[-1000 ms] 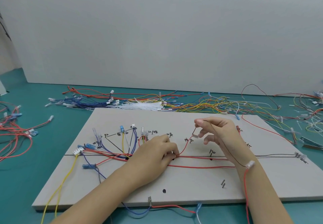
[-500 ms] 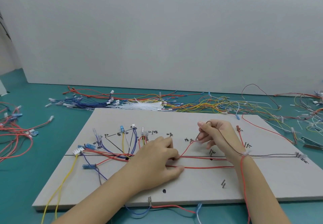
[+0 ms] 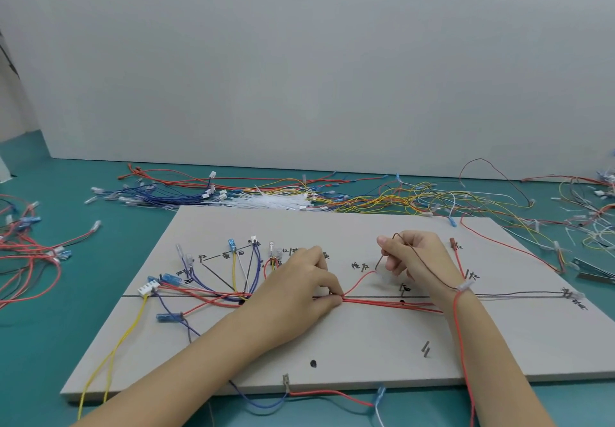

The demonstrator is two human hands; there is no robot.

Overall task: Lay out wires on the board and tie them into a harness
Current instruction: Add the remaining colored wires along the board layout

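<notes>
Right hand [image 3: 416,260] has dropped slightly toward the board [image 3: 366,343] since a second ago, and the white connector [image 3: 465,285] that hung below the wrist now sits right at the wrist. Left hand [image 3: 299,288] barely shifted, same spot on the centre line.

Left hand: fingers [image 3: 334,298] curled, pinching the red wires [image 3: 392,305] down on the board's drawn centre line, about mid-board. Red bundle runs from the pinch toward the right edge and passes under the right wrist. One red strand branches up from the pinch toward the right hand.

Right hand: fingers [image 3: 386,243] pinching a thin brown wire [image 3: 429,265], held above the board, right of centre. Brown wire loops over the fingers, crosses the back of the hand to the white connector; a red lead [image 3: 464,353] continues from there down along the forearm and off the board's near edge.

Left half of board: blue, yellow, white and red wires fan out from the centre line to terminals [image 3: 232,245] beside handwritten marks. White plug [image 3: 148,288] at the line's left end, yellow wires [image 3: 109,360] trailing off the near-left corner. Two pegs [image 3: 426,349] near the near-right part of the board.

Green surface [image 3: 50,343]: loose wire piles along the far edge behind the board, a bundle of white ties [image 3: 273,200] among them, more red wires at the left edge, tangles at the right.
</notes>
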